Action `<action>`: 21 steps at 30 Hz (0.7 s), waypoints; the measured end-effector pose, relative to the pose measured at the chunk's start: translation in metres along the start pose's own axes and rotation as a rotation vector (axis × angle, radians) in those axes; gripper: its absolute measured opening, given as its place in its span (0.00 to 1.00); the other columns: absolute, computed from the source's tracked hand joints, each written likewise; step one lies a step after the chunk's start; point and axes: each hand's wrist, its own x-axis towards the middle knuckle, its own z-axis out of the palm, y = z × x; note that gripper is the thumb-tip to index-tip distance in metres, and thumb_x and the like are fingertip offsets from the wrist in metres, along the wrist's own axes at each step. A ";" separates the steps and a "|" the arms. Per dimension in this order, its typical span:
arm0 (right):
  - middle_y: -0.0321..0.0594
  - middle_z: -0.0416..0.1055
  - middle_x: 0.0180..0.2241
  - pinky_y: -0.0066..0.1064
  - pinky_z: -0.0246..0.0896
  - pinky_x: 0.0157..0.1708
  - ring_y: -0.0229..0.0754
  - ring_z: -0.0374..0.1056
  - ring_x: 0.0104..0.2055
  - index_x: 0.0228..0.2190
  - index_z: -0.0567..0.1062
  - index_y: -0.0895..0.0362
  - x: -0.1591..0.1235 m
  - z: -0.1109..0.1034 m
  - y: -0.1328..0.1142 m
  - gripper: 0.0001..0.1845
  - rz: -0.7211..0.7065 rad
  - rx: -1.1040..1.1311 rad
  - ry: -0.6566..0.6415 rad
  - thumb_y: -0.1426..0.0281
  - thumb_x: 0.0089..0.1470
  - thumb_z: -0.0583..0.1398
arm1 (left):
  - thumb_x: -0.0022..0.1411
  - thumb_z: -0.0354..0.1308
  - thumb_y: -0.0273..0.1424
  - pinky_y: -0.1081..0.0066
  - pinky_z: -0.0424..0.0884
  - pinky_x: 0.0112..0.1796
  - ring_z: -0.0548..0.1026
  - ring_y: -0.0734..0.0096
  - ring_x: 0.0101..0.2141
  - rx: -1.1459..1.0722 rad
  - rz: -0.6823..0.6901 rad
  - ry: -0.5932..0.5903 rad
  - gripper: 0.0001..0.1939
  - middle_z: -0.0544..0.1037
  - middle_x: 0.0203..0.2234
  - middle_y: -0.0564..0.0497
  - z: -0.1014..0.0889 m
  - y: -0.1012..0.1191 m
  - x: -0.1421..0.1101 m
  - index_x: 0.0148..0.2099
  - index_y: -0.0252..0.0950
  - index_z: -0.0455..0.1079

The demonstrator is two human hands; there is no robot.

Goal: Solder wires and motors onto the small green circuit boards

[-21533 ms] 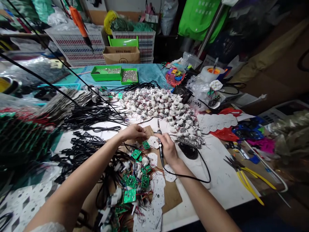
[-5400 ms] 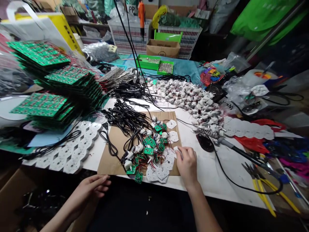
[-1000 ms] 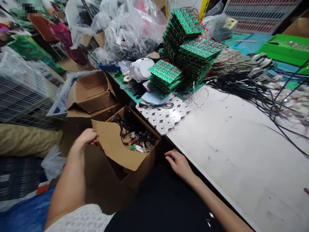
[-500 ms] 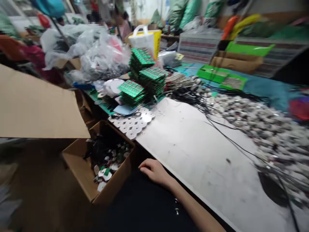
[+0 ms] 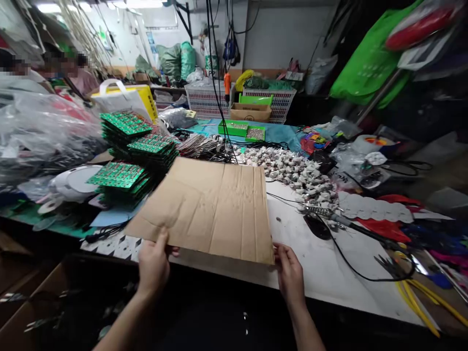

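At its near edge, the cardboard sheet [image 5: 219, 209] is pinched by left grip [image 5: 154, 263] and right grip [image 5: 291, 273], extending forward over the surface [image 5: 340, 273].

Cardboard sheet [image 5: 215, 209] brown — circuit boards [image 5: 119, 175] green, panel [image 5: 111, 247] white with dark diamonds — worktop [image 5: 321, 273] white, plier handles [image 5: 420, 314] yellow.

There're 2 hands [image 5: 154, 263], 1 cardbd sheet [image 5: 219, 209], 2 sm grn trays [image 5: 232, 131].
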 end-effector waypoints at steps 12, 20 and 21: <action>0.47 0.76 0.35 0.38 0.76 0.33 0.46 0.74 0.30 0.36 0.80 0.56 0.001 -0.020 0.011 0.26 -0.299 -0.484 0.074 0.46 0.56 0.61 | 0.45 0.58 0.70 0.69 0.65 0.17 0.71 0.66 0.15 0.166 -0.164 -0.375 0.37 0.75 0.16 0.44 0.030 -0.065 -0.002 0.27 0.38 0.68; 0.48 0.76 0.34 0.42 0.75 0.32 0.49 0.73 0.27 0.34 0.82 0.56 0.027 -0.068 0.030 0.30 -0.284 -0.613 0.165 0.42 0.49 0.61 | 0.53 0.64 0.56 0.72 0.63 0.19 0.72 0.68 0.16 0.533 -0.059 -0.709 0.26 0.78 0.19 0.49 -0.018 0.023 0.026 0.34 0.36 0.74; 0.48 0.76 0.34 0.42 0.76 0.32 0.50 0.73 0.27 0.35 0.82 0.55 0.031 -0.071 0.032 0.30 -0.264 -0.613 0.178 0.42 0.48 0.61 | 0.53 0.63 0.54 0.71 0.65 0.20 0.73 0.66 0.18 0.542 0.036 -0.581 0.25 0.78 0.20 0.48 -0.025 0.042 0.041 0.34 0.35 0.75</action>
